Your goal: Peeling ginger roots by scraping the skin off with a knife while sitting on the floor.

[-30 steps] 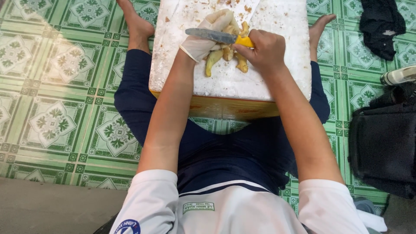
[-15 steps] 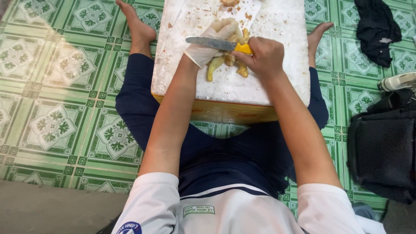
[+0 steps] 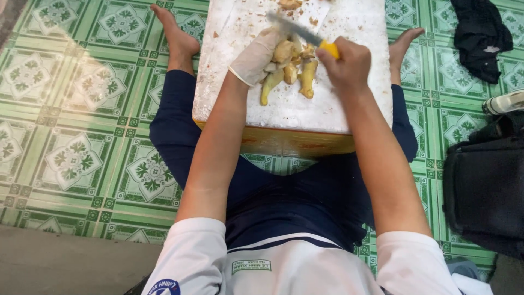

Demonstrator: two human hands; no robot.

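Note:
I sit on the floor with a white foam box (image 3: 327, 104) between my legs. My left hand (image 3: 256, 57), in a pale glove, holds a knobbly yellowish ginger root (image 3: 289, 68) down on the box top. A knife (image 3: 297, 30) with a yellow handle is gripped in my bare right hand (image 3: 349, 63). Its blade points up and to the left, above the root. Small cut bits (image 3: 289, 4) lie near the far edge of the box.
Green patterned floor tiles (image 3: 82, 104) spread to both sides. A black bag (image 3: 486, 186) stands at the right, a dark cloth (image 3: 480, 33) lies at the upper right, and a bottle-like object (image 3: 505, 102) rests beside the bag. My bare feet flank the box.
The knife blade has swung from lying flat across the gloved hand to pointing up-left above the root. My view has shifted slightly; the hands stay on the box top.

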